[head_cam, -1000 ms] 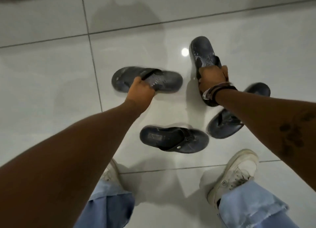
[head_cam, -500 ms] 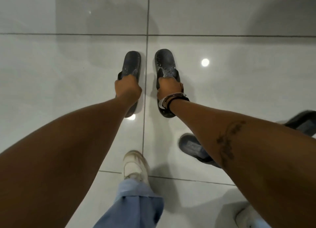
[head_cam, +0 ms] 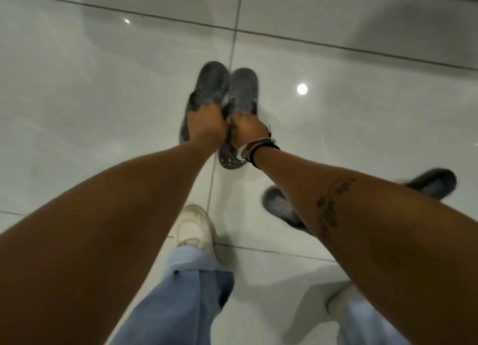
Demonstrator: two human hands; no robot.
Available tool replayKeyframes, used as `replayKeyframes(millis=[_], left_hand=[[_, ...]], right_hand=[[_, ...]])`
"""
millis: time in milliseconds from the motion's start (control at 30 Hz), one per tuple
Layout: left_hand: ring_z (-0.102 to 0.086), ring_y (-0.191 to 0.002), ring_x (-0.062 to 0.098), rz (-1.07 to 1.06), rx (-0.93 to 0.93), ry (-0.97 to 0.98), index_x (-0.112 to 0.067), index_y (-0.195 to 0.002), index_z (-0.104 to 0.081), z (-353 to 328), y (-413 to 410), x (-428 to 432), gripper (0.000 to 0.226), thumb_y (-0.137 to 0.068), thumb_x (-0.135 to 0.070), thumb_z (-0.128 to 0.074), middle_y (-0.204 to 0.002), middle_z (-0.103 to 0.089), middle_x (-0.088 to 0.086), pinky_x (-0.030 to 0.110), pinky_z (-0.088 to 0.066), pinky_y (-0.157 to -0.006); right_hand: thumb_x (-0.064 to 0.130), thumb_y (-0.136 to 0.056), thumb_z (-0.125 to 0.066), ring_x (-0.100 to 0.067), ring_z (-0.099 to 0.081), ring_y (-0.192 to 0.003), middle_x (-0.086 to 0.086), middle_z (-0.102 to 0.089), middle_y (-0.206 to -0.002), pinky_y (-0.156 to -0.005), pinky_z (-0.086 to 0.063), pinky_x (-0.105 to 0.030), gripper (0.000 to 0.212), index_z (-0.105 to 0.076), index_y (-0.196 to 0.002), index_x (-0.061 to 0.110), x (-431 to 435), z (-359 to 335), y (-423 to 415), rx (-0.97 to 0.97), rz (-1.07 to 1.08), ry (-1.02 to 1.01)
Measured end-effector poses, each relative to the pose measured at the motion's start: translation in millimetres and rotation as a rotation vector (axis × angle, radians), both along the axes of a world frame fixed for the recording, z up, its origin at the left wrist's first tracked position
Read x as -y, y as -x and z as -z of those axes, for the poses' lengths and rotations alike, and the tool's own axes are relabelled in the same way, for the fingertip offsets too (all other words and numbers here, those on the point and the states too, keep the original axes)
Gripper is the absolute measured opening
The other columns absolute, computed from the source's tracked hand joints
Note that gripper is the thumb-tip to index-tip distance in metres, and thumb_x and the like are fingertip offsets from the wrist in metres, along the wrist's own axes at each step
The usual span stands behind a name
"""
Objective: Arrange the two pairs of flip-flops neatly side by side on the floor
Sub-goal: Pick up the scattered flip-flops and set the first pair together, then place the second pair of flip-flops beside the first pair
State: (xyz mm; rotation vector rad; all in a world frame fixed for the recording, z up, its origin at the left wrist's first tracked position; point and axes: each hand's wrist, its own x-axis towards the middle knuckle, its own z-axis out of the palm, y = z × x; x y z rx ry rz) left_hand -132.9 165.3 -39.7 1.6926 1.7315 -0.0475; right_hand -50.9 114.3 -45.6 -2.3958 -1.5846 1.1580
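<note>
A: Status on the hands?

B: I see the left hand (head_cam: 204, 123) closed on the left flip-flop (head_cam: 210, 85) around its strap area. The right hand (head_cam: 249, 130) is closed on the right flip-flop (head_cam: 244, 88) the same way. The knuckles of the two hands are touching or very nearly so.

A: Where's that pair?

B: On the white tiled floor (head_cam: 90, 91), straddling a grout line, toes pointing away from me. Toe ends are pressed together, touching. Heels are mostly hidden under the hands and wrists, so I can't confirm they're parallel all the way. Frame is motion-blurred.

A: The other pair?

B: To the right, nearer me, well apart from the first pair. One dark flip-flop (head_cam: 278, 206) is partly under my right forearm; the second (head_cam: 432, 184) pokes out further right. They're angled, not lined up with each other.

A: Anything else in frame?

B: Bracelets (head_cam: 258, 148) on the right wrist, a white sneaker (head_cam: 195, 227) and light-blue jeans (head_cam: 176, 293) at the bottom.
</note>
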Motion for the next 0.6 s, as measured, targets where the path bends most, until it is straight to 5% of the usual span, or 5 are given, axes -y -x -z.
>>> replayKeyframes(millis=[133, 367, 500, 600], left_hand=[[-0.065, -0.09, 0.036, 0.174, -0.214, -0.165, -0.007, -0.096, -0.068, -7.2, -22.0, 55.2, 0.024, -0.092, -0.021, -0.049, -0.097, -0.07, 0.017, 0.044, -0.048, -0.082], [-0.059, -0.115, 0.035, 0.061, -0.284, 0.491, -0.005, -0.117, -0.062, 2.0, -103.4, 219.6, 0.051, -0.092, -0.048, -0.053, -0.123, -0.065, 0.016, 0.042, -0.043, -0.098], [-0.054, -0.12, 0.035, 0.136, -0.349, 0.603, -0.006, -0.124, -0.057, 13.8, -143.9, 288.1, 0.055, -0.092, -0.051, -0.053, -0.127, -0.062, 0.016, 0.048, -0.038, -0.105], [-0.051, -0.123, 0.035, 0.131, -0.367, 0.616, -0.011, -0.127, -0.053, 23.3, -170.5, 311.9, 0.047, -0.093, -0.043, -0.057, -0.128, -0.061, 0.014, 0.05, -0.031, -0.108]], right_hand=[[0.016, -0.087, -0.048, -0.032, -0.052, -0.112, -0.012, -0.054, -0.123, -0.09, -0.046, -0.042, 0.033, -0.059, -0.118, 0.011, 60.9, -15.9, -66.1, 0.112, -0.006, -0.036], [0.025, -0.09, -0.051, -0.033, -0.039, -0.127, -0.013, -0.04, -0.134, -0.101, -0.037, -0.045, 0.036, -0.052, -0.123, 0.011, 233.4, -23.2, -217.9, 0.395, 0.473, 0.468], [0.042, -0.086, -0.06, -0.036, -0.044, -0.127, -0.015, -0.043, -0.139, -0.104, -0.04, -0.049, 0.056, -0.05, -0.127, 0.006, 304.5, -5.9, -260.8, 0.347, 0.728, 0.521], [0.044, -0.087, -0.059, -0.036, -0.05, -0.122, -0.016, -0.055, -0.131, -0.099, -0.04, -0.047, 0.052, -0.054, -0.124, 0.008, 321.2, 18.2, -270.9, 0.203, 0.701, 0.502]])
